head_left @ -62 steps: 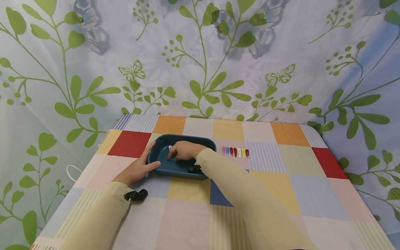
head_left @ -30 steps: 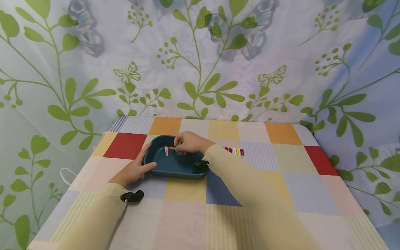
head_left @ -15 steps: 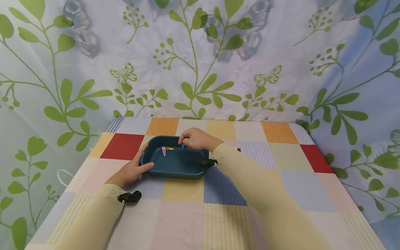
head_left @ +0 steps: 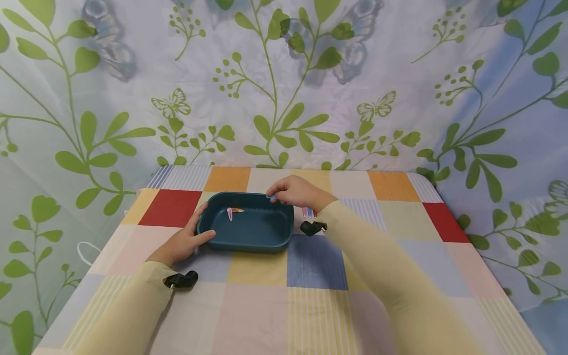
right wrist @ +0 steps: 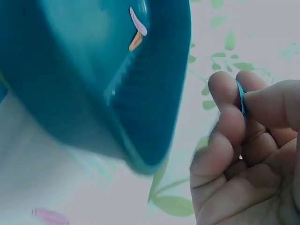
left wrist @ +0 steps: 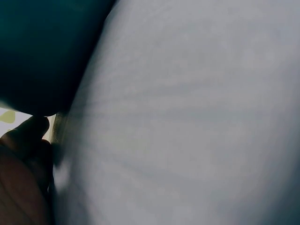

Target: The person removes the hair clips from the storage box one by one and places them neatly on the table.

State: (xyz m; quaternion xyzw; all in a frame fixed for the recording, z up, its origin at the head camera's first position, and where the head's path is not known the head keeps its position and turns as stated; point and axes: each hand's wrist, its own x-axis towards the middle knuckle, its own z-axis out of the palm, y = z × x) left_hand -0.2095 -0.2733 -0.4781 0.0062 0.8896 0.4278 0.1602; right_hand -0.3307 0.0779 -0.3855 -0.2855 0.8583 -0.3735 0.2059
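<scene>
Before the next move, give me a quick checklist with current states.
1. Blue clip held: ok, the right hand pinches the blue clip between thumb and fingers.
2. Blue clip clear of the tray: ok, the right wrist view shows a gap between them.
3. Tray braced: ok, the left hand rests against its left end.
4. Tray empty: not ok, a pink clip and an orange clip lie inside.
5. Clip row count: cannot tell, the right arm hides part of it.
</scene>
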